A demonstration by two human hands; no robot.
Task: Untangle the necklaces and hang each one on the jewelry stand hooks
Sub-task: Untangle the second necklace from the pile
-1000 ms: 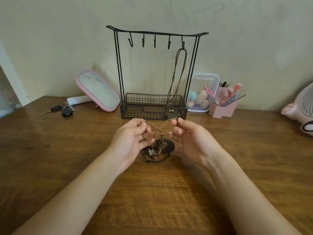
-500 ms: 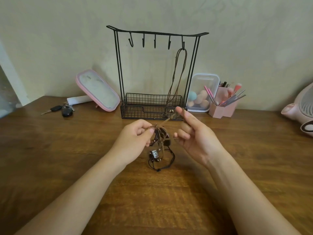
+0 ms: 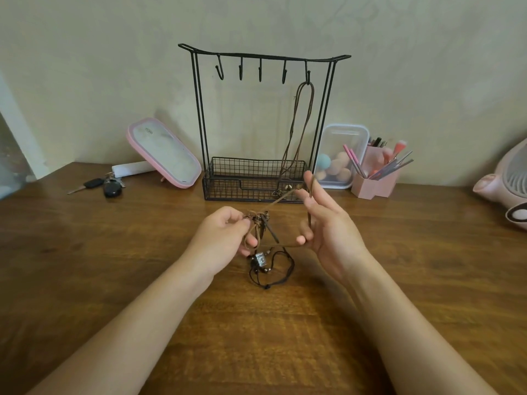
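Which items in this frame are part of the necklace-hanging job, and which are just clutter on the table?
Part of the job:
- tangled necklaces, held by left hand and right hand
- jewelry stand
- hung necklace on the rightmost hook

Lying about:
- pink mirror
- keys
- sponge box
- brush holder
- pink fan

On the wooden table, car keys lie near the far left edge beside a tilted pink mirror. Toward the far right stand a clear sponge box, a pink brush holder and a pink fan.
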